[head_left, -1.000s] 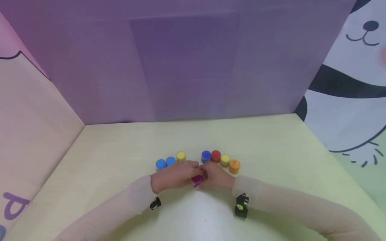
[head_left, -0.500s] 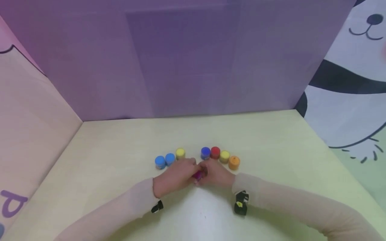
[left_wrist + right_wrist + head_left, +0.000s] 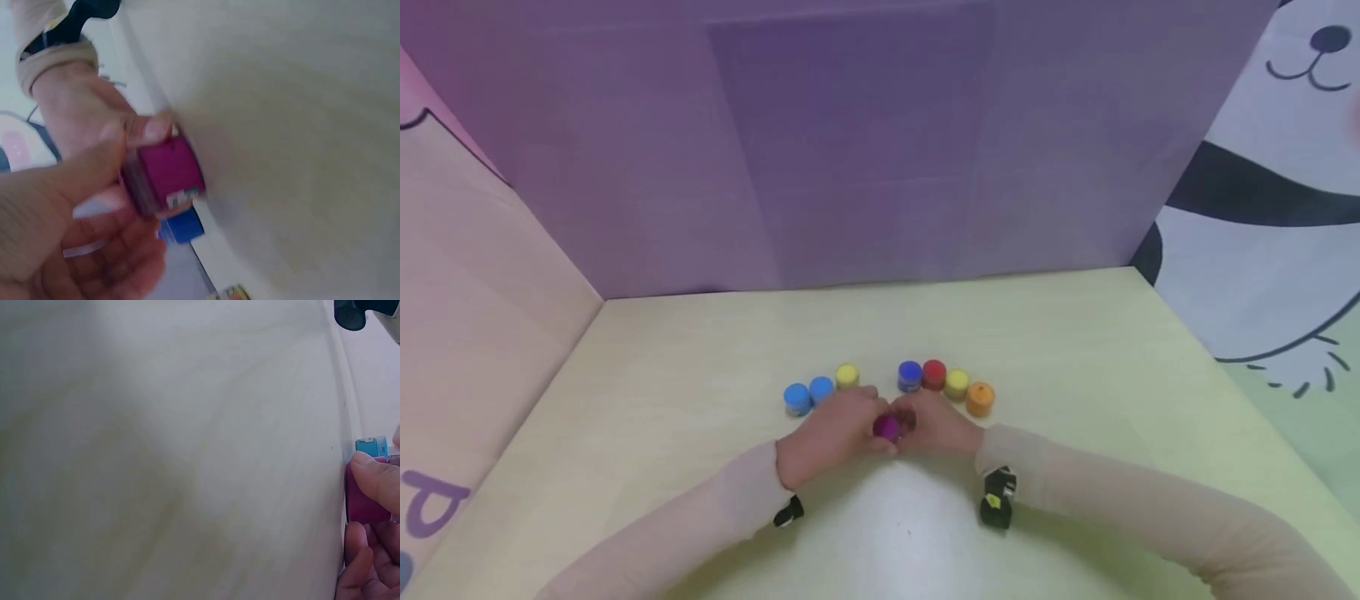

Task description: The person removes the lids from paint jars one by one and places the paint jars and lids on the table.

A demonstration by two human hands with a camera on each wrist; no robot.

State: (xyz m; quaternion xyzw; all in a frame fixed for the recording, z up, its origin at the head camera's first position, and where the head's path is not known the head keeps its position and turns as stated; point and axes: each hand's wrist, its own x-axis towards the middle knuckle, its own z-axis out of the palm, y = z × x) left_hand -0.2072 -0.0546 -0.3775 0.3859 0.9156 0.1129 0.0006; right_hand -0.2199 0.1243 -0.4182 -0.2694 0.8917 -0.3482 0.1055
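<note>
A small magenta paint pot [image 3: 887,428] is held between both hands over the near middle of the table. My left hand [image 3: 833,432] grips it from the left. My right hand [image 3: 938,427] pinches it from the right with thumb and fingers. In the left wrist view the pot [image 3: 172,167] lies tilted, a small label on its side and a clear band toward my left thumb. The right wrist view has the pot [image 3: 365,497] at its right edge, under a thumb. Whether the lid is loose cannot be told.
Behind my left hand stand two light blue pots [image 3: 797,399] and a yellow pot [image 3: 847,375]. Behind the right are a dark blue pot [image 3: 910,376], a red pot [image 3: 934,374], another yellow pot [image 3: 957,384] and an orange pot [image 3: 981,399]. A purple panel [image 3: 865,167] closes the table's back.
Both hands stay together on the magenta pot. My left hand has turned slightly around it, and more of its magenta surface shows. The head view has tilted a little.
</note>
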